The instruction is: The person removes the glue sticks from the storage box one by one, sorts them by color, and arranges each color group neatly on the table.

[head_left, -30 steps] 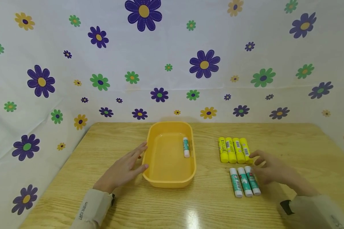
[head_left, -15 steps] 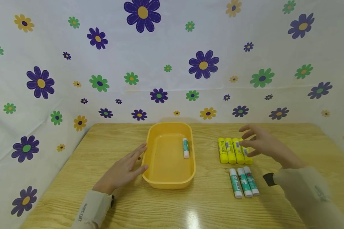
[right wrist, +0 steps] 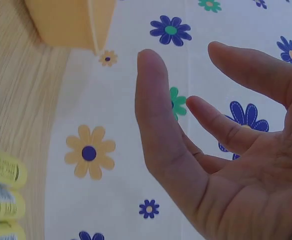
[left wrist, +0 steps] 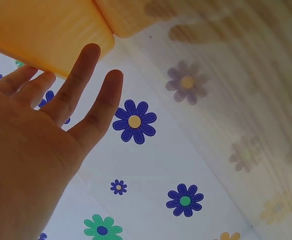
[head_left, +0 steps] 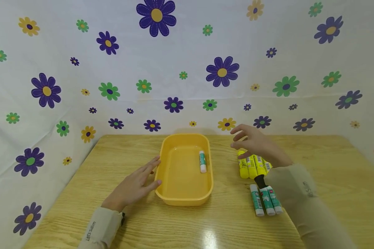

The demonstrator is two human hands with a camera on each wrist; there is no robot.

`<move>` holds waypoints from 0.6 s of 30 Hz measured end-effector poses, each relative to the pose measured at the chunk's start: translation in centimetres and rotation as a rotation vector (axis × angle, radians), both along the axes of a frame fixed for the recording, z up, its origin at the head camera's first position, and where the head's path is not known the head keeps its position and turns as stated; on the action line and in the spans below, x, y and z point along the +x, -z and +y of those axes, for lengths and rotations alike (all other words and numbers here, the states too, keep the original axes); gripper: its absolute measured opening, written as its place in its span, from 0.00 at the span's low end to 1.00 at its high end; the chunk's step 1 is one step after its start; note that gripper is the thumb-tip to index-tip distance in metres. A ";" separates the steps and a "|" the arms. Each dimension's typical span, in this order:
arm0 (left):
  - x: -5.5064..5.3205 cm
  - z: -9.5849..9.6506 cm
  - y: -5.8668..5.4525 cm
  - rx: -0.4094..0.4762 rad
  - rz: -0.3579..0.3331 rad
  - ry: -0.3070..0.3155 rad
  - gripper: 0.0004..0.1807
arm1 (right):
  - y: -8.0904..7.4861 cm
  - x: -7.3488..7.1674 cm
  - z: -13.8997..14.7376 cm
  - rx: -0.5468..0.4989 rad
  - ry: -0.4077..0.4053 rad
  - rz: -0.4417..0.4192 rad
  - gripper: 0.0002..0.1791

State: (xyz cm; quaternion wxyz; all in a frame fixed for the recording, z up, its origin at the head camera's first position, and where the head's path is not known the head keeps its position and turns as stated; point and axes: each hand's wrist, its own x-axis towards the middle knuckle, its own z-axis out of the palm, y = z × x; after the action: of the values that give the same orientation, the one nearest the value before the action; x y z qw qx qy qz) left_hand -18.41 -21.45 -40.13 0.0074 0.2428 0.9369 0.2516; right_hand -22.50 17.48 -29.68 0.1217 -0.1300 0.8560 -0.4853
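My left hand rests with spread fingers against the left side of a yellow plastic tub. In the left wrist view its straight fingers lie at the tub's wall. Inside the tub, along the right wall, lies a green-and-white glue stick. My right hand hovers over the far end of a row of several yellow glue sticks, partly hiding them. Its fingers are loosely bent, and the right wrist view shows nothing between thumb and fingers. Three green-and-white glue sticks lie nearer me, beneath the right sleeve.
All of this sits on a light wooden table. A white flower-print cloth hangs behind and to the sides, reaching down to the table's back edge.
My right hand has moved left and away from me, from beside the glue sticks to above the yellow row's far end. The left hand stays at the tub, and the glue sticks lie as before.
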 end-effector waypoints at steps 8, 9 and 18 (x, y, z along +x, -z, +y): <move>0.2 0.1 -0.3 -0.004 -0.006 -0.011 0.39 | -0.1 -1.5 -2.7 -0.035 0.001 -0.051 0.28; 0.2 0.1 -0.3 -0.004 -0.005 -0.009 0.39 | -0.1 -1.7 -3.0 -0.047 -0.001 -0.059 0.28; 0.1 0.1 -0.2 -0.005 0.006 0.002 0.40 | 0.1 -2.9 -5.9 -0.067 0.013 -0.118 0.25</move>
State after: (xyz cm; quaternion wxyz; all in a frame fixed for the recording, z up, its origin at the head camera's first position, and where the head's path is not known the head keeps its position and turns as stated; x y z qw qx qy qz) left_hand -18.36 -21.39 -39.97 0.0055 0.2444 0.9373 0.2484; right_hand -25.40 11.58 -29.74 0.1644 -0.0994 0.8315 -0.5213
